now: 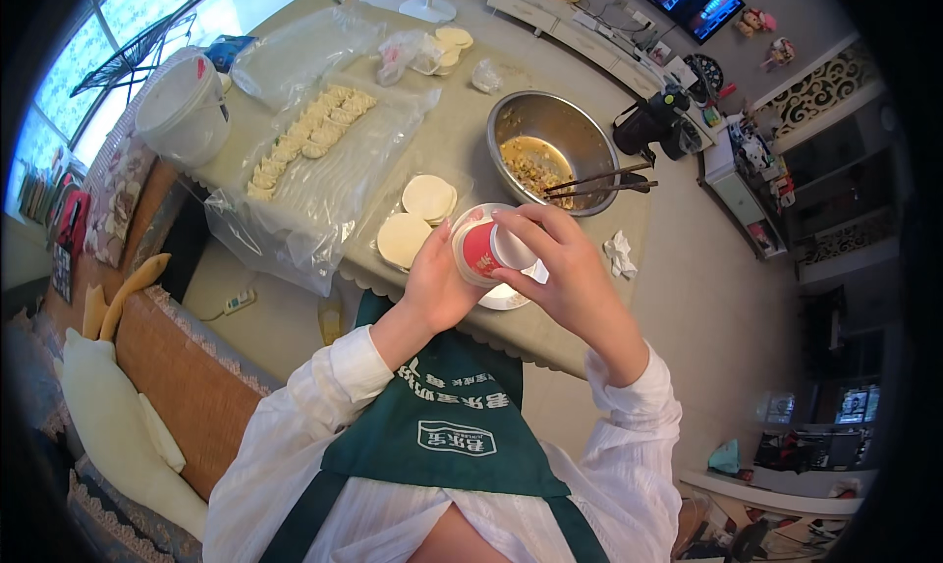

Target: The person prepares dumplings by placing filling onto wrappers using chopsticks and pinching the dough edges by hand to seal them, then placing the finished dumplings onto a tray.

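Note:
Over the near edge of the table, my left hand supports a round dough wrapper from the left. My right hand grips a red and white paper cup, tilted sideways against the wrapper. Under both hands a white plate partly shows. Two stacks of round dough wrappers lie left of my hands. Beyond them a steel bowl holds chopped filling and a pair of chopsticks. Rows of pleated dumplings rest on a clear plastic sheet.
A white plastic bucket stands at the table's left edge. More wrappers and plastic bags lie at the far side. A crumpled tissue is at the right. A sofa with a plush toy stands at the left.

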`<state>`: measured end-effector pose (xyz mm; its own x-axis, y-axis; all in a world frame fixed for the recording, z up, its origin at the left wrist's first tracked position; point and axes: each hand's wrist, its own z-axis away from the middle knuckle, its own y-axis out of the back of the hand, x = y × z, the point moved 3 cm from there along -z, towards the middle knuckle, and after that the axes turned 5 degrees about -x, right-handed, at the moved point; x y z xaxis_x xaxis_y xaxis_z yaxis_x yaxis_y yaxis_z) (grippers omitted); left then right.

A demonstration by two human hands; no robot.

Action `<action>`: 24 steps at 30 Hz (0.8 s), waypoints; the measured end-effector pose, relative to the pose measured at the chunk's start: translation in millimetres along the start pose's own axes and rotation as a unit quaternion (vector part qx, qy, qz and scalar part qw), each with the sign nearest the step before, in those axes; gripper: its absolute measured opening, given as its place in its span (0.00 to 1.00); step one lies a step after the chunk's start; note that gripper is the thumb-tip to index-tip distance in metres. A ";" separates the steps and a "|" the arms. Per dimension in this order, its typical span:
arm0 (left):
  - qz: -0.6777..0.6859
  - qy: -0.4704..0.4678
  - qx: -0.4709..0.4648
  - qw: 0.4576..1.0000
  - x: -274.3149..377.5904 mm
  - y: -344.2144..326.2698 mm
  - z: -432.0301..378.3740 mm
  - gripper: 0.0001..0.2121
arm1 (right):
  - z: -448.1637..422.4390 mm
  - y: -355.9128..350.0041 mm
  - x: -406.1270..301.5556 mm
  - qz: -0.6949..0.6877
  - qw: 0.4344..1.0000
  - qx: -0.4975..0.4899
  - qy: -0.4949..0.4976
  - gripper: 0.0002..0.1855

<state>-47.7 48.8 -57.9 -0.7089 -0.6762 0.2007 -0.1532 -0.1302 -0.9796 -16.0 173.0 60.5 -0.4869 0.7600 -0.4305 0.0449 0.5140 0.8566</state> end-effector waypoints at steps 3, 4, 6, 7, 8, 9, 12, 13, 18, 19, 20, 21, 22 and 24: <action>0.011 0.019 0.015 1.000 -0.1 -1.2 1.1 0.28 | 0.4 0.4 -0.5 -0.004 1.000 -0.003 -0.002 0.26; 0.010 0.018 0.014 1.000 -0.2 -1.0 1.2 0.28 | 0.4 0.6 -0.6 -0.005 1.000 -0.004 0.000 0.26; 0.008 0.018 0.010 1.000 -0.9 0.7 1.2 0.28 | 0.4 0.4 -0.4 -0.005 1.000 -0.006 0.001 0.27; 0.008 0.018 0.010 1.000 -1.1 1.1 1.0 0.28 | 0.6 -0.3 0.0 -0.005 1.000 -0.007 0.001 0.27; 0.009 0.019 0.010 1.000 -1.2 1.4 0.8 0.28 | 0.8 -0.7 0.2 -0.006 1.000 -0.008 0.001 0.27; 0.009 0.020 0.010 1.000 -1.3 1.8 0.8 0.28 | 1.0 -1.0 0.1 -0.008 1.000 -0.009 0.001 0.27; 0.015 0.025 0.019 0.999 -1.7 3.5 1.3 0.28 | 1.9 -1.6 -0.8 -0.012 1.000 -0.012 -0.001 0.27; 0.014 0.027 0.013 0.999 -1.4 3.7 1.2 0.28 | 1.9 -1.8 -1.5 -0.013 1.000 -0.012 -0.002 0.27; 0.008 0.045 0.013 0.999 -1.1 0.0 1.1 0.27 | 3.2 -2.7 -1.6 -0.010 1.000 -0.017 -0.003 0.27; 0.006 0.046 0.012 0.999 -1.2 0.3 1.2 0.27 | 3.2 -2.5 -2.2 -0.009 1.000 -0.019 -0.003 0.27; 0.004 0.048 0.011 0.999 -1.2 1.2 1.3 0.27 | 3.2 -2.4 -2.6 -0.008 1.000 -0.020 -0.003 0.28; 0.002 0.050 0.010 0.999 -1.2 1.6 1.4 0.27 | 3.4 -2.5 -2.6 -0.003 1.000 -0.018 -0.001 0.28; 0.002 0.053 0.008 0.999 -1.3 1.0 1.5 0.27 | 3.7 -2.8 -2.3 0.002 1.000 -0.016 0.002 0.28; 0.004 0.058 0.006 0.998 -1.1 -0.5 1.8 0.26 | 3.9 -2.7 -2.7 0.006 1.000 -0.014 0.004 0.28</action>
<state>-45.6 48.3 -57.7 -0.7850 -0.5891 0.1916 -0.1394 -0.1334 -0.9812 -11.4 171.1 58.3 -0.4943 0.7625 -0.4174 0.0266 0.4932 0.8695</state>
